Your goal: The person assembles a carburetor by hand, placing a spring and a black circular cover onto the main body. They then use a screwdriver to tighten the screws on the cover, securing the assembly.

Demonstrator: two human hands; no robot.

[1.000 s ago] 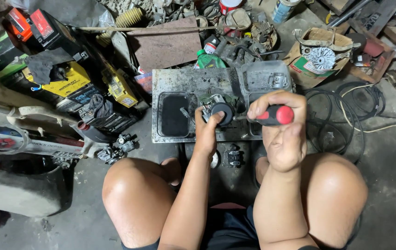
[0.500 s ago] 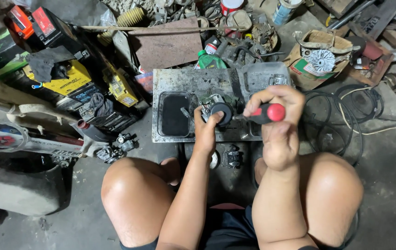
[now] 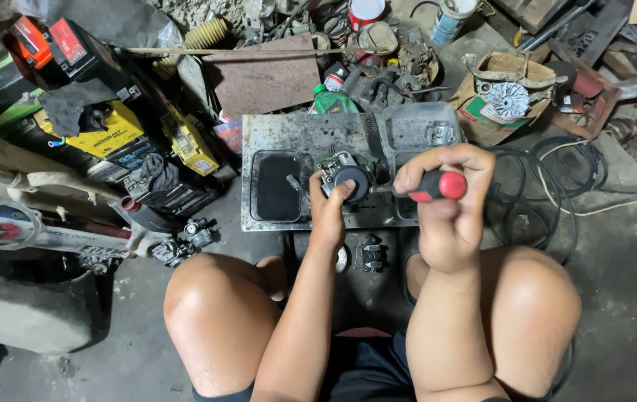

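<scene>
grimy concrete floor spreads under you, crowded with scrap along its far edge, and a dirty metal tray sits on it just ahead of your knees. near the middle of that tray, toward its near edge, lies the small engine part with a round black cap. your left hand grips it from the near side, fingers curled around it and thumb pressed on the cap. your right hand is closed in a fist around a red-and-black screwdriver, held level just right of the part, its shaft pointing left into the part's side. left of the part, a dark rectangular recess takes up the tray's left end. off the tray's left edge, yellow and black batteries crowd close; loose black cable coils off its right edge. open floor shows only at the near right and near left, beside your knees.
</scene>
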